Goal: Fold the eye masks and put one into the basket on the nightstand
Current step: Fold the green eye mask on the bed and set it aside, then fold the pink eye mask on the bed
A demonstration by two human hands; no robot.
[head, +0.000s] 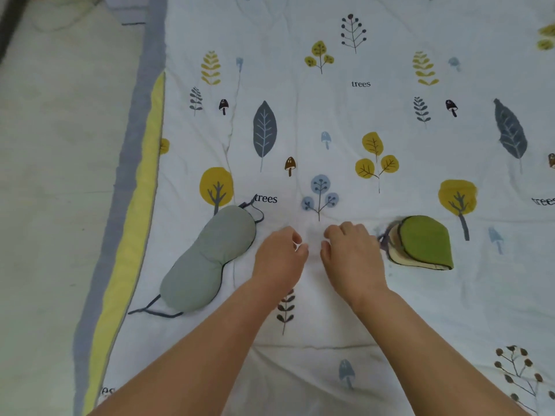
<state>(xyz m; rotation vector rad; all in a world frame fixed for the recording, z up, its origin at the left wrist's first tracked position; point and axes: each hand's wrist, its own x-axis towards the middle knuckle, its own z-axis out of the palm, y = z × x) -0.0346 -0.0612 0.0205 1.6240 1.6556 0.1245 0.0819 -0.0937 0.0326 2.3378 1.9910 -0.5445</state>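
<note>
both hands empty on the quilt (345, 115): left hand (280, 256) and right hand (351, 253) loosely curled, gripping nothing. green mask (426, 243) already folded, right. grey mask (207, 259) flat, left; next: pinch both ends, fold at the waist, tuck strap (153, 309). basket not in view.

Two eye masks lie on one bed quilt (345, 121), one grey-green eye mask (207, 259) spread flat and one green eye mask (423, 243) folded in half, and two bare hands, one left hand (280, 256) and one right hand (351, 253), sit between them.
</note>
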